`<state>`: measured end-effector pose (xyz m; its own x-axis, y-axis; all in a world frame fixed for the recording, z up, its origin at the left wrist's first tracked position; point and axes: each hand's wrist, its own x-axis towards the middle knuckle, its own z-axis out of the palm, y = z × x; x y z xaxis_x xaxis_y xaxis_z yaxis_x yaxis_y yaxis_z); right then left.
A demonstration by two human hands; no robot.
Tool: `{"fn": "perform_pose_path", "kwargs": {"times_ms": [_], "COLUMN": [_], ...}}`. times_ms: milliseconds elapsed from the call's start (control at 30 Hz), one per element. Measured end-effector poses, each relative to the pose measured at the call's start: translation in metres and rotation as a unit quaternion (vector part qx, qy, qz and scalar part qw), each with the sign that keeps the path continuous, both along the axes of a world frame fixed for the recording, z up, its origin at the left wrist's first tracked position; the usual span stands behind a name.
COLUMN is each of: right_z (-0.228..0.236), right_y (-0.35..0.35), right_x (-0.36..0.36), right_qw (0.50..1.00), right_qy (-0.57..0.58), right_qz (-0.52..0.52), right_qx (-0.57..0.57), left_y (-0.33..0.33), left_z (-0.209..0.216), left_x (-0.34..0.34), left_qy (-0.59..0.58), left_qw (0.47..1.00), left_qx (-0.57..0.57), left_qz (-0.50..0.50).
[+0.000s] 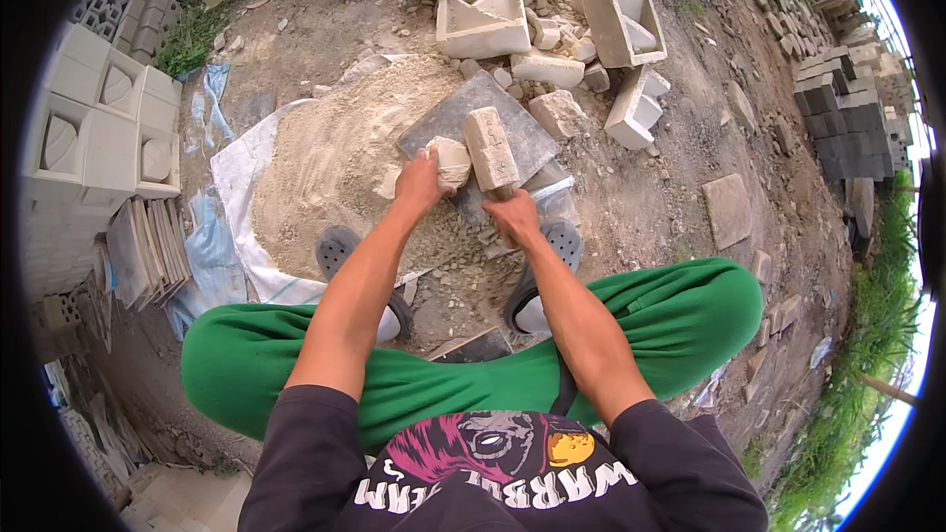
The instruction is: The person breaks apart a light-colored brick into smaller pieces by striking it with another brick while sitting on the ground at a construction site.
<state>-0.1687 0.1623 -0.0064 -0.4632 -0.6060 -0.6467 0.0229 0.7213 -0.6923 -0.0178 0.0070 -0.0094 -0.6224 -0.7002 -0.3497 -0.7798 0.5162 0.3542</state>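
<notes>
- Left hand (422, 180): closed around a pale lump of broken concrete (451, 162); the fingers wrap its near side; the lump rests on the grey slab (448, 120).
- Right hand (512, 218): clenched round the lower end of a mallet-like block tool (490, 147); the handle itself is hidden inside the fist; the long pale head lies just beside the lump, on its right, touching or nearly touching it; which cannot be told.
- Grey slab: one; flat, dark, tilted cornerwise; lying at the far edge of the sand heap (330, 172).
- Sand heap: one; spread on a white sheet (236, 182) between the slab and the person's feet.
- Sandals (340, 251): two; dark, perforated; one under each forearm.
- Legs in green trousers (690, 310): two; knees spread wide to left and right.
- Hollow decorative blocks (483, 18): four clearly countable beyond the slab, some tipped over; smaller rubble among them is too jumbled to count.
- Stacked pale blocks (103, 128): one stack at the left; exact number not countable.
</notes>
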Motion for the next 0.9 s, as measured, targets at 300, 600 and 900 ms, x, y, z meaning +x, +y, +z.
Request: {"fn": "perform_pose_path", "kwargs": {"times_ms": [300, 600, 900], "right_z": [0.038, -0.001, 0.043], "right_y": [-0.032, -0.013, -0.018], "right_x": [-0.016, 0.002, -0.023], "right_qw": [0.982, 0.985, 0.989], "right_qy": [0.138, 0.163, 0.135], "right_qz": [-0.010, -0.003, 0.043], "right_qx": [-0.131, -0.056, -0.034], "left_y": [0.001, -0.001, 0.000], "left_z": [-0.008, -0.005, -0.007], "left_x": [0.001, -0.001, 0.000], "left_qy": [0.019, 0.027, 0.026], "left_qw": [1.000, 1.000, 0.999], "left_qx": [-0.002, 0.002, -0.022], "left_qz": [0.016, -0.004, -0.013]}}
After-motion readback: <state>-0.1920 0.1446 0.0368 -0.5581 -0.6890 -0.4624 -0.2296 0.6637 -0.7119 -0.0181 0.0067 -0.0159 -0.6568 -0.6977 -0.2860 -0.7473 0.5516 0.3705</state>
